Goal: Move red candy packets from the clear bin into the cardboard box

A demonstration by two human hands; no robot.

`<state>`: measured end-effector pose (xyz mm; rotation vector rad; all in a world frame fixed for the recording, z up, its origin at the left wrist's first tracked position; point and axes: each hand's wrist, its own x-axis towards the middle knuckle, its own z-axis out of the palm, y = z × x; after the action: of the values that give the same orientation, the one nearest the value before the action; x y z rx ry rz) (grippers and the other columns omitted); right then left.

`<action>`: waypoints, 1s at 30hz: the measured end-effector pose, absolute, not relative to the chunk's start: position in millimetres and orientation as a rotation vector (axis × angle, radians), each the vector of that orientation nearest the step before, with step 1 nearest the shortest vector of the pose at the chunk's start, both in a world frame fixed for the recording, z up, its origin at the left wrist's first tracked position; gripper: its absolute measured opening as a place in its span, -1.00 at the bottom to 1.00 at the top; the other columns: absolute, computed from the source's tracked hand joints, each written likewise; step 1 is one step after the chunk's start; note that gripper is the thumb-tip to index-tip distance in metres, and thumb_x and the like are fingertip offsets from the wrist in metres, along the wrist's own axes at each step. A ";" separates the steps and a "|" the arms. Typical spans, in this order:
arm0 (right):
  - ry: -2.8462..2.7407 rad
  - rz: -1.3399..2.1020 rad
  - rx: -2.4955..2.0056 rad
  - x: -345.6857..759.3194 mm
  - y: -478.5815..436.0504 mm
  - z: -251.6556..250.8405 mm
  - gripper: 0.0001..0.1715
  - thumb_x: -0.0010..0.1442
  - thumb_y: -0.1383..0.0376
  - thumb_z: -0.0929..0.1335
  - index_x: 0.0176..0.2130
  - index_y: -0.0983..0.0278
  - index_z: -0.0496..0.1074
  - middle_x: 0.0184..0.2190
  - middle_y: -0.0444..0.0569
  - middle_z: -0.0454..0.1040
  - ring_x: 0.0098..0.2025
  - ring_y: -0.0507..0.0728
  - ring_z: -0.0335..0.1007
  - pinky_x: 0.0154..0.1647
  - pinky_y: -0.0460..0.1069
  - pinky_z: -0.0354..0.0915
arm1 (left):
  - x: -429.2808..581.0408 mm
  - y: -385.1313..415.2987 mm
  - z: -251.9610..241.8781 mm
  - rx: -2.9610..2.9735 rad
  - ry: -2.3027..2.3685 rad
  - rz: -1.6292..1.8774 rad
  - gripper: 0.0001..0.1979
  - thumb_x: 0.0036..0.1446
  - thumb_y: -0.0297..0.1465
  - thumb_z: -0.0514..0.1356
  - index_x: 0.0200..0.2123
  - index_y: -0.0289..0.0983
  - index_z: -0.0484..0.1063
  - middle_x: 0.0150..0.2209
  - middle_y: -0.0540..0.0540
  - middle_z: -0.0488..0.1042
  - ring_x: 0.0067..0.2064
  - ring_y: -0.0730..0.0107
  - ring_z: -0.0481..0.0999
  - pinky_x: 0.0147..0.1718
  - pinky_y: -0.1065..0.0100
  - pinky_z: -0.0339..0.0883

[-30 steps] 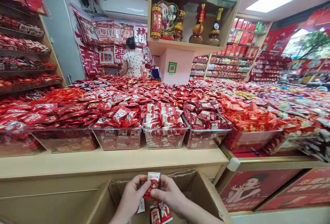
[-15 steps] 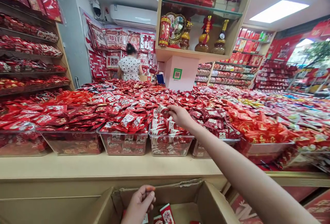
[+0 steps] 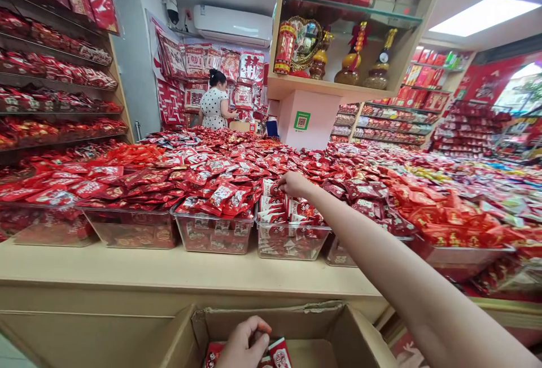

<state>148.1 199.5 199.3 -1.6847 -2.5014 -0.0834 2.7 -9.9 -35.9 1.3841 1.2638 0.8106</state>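
Note:
My right hand (image 3: 296,184) reaches over the counter into a clear plastic bin (image 3: 292,250) filled with small red-and-white packets. Its fingers are pinched at the edge of one packet (image 3: 270,188) near the back of the bin. Nearer to me, my left hand (image 3: 248,342) hovers over an open cardboard box (image 3: 313,318), with its fingers curled in and nothing visible in them. A few red-and-white packets (image 3: 280,353) lie in the box beside this hand, which partly hides them.
More clear bins (image 3: 214,238) heaped with red packets line the counter (image 3: 148,269). A display cabinet (image 3: 305,87) rises above the middle of the heap. Racks of packets (image 3: 55,97) stand at the left. A person in a spotted dress (image 3: 214,108) stands at the back.
My right hand has lowered slightly towards the packets, with the packet now lying lower among the others. The view has turned a little left. The person at the back has turned sideways.

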 end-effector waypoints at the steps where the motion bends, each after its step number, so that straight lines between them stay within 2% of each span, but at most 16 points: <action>1: -2.502 -0.081 -1.707 149.2 198.5 200.3 -0.73 0.00 0.36 0.28 -0.25 0.23 0.45 -0.34 -0.03 0.48 -0.34 0.06 0.36 -0.36 -0.16 0.19 | 2.7 -10.6 -34.4 1.454 1.293 0.772 -0.91 -0.11 -0.44 0.05 -0.47 -0.28 0.32 -0.60 0.10 0.25 -0.51 0.47 0.25 -0.48 0.45 0.16; 4: -2.482 -0.120 -1.769 149.1 194.6 201.9 -0.74 -0.01 0.33 0.29 -0.26 0.31 0.44 -0.32 0.06 0.46 -0.30 0.12 0.36 -0.31 -0.11 0.20 | 2.5 -12.3 -31.8 1.602 1.338 0.673 -0.87 -0.11 -0.46 0.03 -0.45 -0.30 0.35 -0.53 0.03 0.33 -0.43 0.41 0.30 -0.41 0.43 0.17; 7: -2.455 -0.192 -1.766 143.6 189.9 201.5 -0.68 -0.02 0.29 0.29 -0.20 0.32 0.40 -0.21 0.11 0.41 -0.19 0.18 0.31 -0.23 -0.03 0.19 | 1.5 -12.7 -32.2 1.659 1.355 0.617 -0.84 -0.11 -0.46 0.01 -0.44 -0.31 0.36 -0.52 0.00 0.36 -0.42 0.38 0.32 -0.40 0.43 0.17; 11: -2.427 -0.255 -1.725 133.2 186.4 198.2 -0.65 -0.01 0.19 0.27 -0.21 0.28 0.39 -0.19 0.10 0.39 -0.13 0.24 0.25 -0.20 0.06 0.16 | 0.1 -10.9 -36.1 1.706 1.375 0.592 -0.82 -0.11 -0.46 0.01 -0.43 -0.31 0.37 -0.52 0.00 0.37 -0.42 0.37 0.33 -0.42 0.43 0.16; 14: -2.409 -0.274 -1.705 130.3 186.9 194.3 -0.69 0.00 0.19 0.27 -0.24 0.25 0.40 -0.22 0.07 0.41 -0.14 0.24 0.24 -0.19 0.10 0.14 | -1.8 -9.1 -43.7 1.743 1.387 0.559 -0.81 -0.11 -0.46 0.01 -0.42 -0.31 0.39 -0.51 -0.01 0.39 -0.42 0.37 0.34 -0.42 0.43 0.16; 20: -2.356 -0.305 -1.632 141.5 181.7 191.4 -0.62 0.03 0.11 0.23 -0.17 0.19 0.36 -0.18 0.04 0.37 -0.12 0.23 0.20 -0.20 0.10 0.13 | -12.3 -8.1 -59.2 1.819 1.430 0.391 -0.78 -0.17 -0.48 0.05 -0.39 -0.27 0.42 -0.47 -0.01 0.45 -0.40 0.34 0.36 -0.44 0.43 0.13; 24: -2.357 -0.378 -1.499 140.8 171.1 190.9 -0.66 0.13 0.17 0.16 -0.15 0.19 0.35 -0.16 0.03 0.33 -0.08 0.16 0.15 -0.14 0.02 0.09 | -15.7 -7.0 -59.1 1.816 1.460 0.364 -0.77 -0.17 -0.47 0.06 -0.37 -0.25 0.42 -0.44 -0.01 0.46 -0.36 0.33 0.36 -0.41 0.42 0.14; 30: -2.362 -0.435 -1.481 117.7 169.4 182.5 -0.68 0.07 0.15 0.23 -0.22 0.27 0.36 -0.25 0.07 0.32 -0.22 0.16 0.27 -0.27 -0.01 0.18 | -16.9 -9.5 -62.3 1.761 1.435 0.323 -0.78 -0.17 -0.40 0.11 -0.35 -0.23 0.41 -0.35 -0.01 0.46 -0.32 0.32 0.36 -0.37 0.43 0.16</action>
<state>117.7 169.4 182.5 -1.4805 -2.3619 -0.4355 -16.9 -9.5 -62.3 1.7607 1.4355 0.3227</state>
